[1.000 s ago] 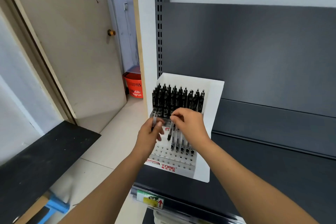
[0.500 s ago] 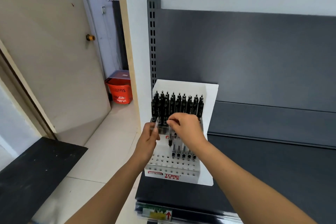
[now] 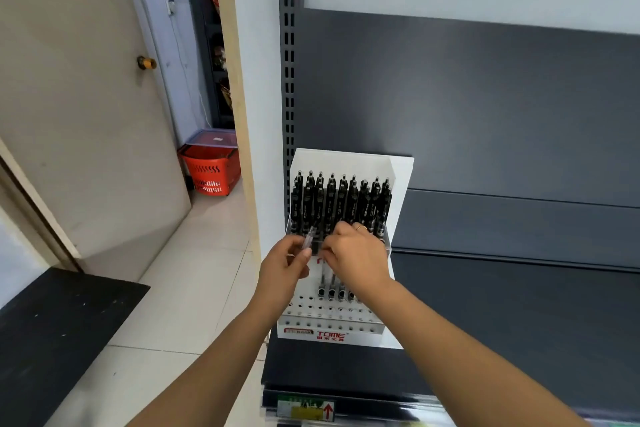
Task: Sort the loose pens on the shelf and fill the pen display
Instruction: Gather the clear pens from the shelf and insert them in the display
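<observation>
Head view. Left-hand grip is curled around a clear-barrelled pen, held tilted just in front of the white pen display, near its left edge. Right-hand grip, fingers curled, pinches the top of a second pen standing upright in the display's middle row beside others. Black pens fill the rear tier. Display stands at the left end of the dark shelf.

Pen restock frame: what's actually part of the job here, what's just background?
Job: pen display, black pens in its back rows, inserted pens in its lower holes, clear pen pinched by left hand, right hand at the lower holes, shelf.
Background: red basket, door, price label on the shelf edge, black board at lower left.
</observation>
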Demonstrator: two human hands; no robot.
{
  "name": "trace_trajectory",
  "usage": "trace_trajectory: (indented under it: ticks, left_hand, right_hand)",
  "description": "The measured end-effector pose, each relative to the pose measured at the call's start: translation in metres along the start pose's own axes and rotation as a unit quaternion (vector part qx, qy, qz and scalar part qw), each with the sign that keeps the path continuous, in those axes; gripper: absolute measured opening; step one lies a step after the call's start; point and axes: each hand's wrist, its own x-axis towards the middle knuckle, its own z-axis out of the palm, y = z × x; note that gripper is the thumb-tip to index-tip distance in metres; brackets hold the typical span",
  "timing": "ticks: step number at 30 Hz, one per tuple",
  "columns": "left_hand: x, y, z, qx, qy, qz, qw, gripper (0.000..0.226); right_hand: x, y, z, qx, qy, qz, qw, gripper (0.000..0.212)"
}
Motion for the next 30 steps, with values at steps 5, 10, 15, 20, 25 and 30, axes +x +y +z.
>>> trace_trajectory:
  ticks: [5,10,15,20,25,30]
  left_hand:
    - [0.000,-0.006,-0.004,0.043,-0.001,0.012,0.999,0.014]
    - [0.003,-0.002,-0.004,0.042,0.008,0.012,0.999,0.013]
    - [0.007,0.002,0.000,0.057,-0.004,0.023,0.998,0.013]
    - [0.006,0.004,-0.006,0.089,0.000,0.034,0.995,0.014]
    - [0.006,0.004,-0.017,0.095,0.032,0.049,0.994,0.016]
    - [0.004,0.000,-0.023,0.093,0.027,0.042,0.994,0.013]
  right_hand:
    - [-0.006,0.001,0.007,0.043,0.028,0.017,0.999,0.018]
    - [0.006,-0.003,-0.022,0.296,0.019,0.058,0.953,0.026]
    - [0.013,-0.010,-0.030,0.372,-0.003,0.079,0.925,0.021]
    - [0.019,-0.008,-0.032,0.272,-0.022,0.051,0.961,0.014]
    - [0.016,-0.005,-0.025,0.219,0.000,0.033,0.975,0.017]
    - [0.018,-0.006,-0.022,0.215,0.007,0.027,0.976,0.017]
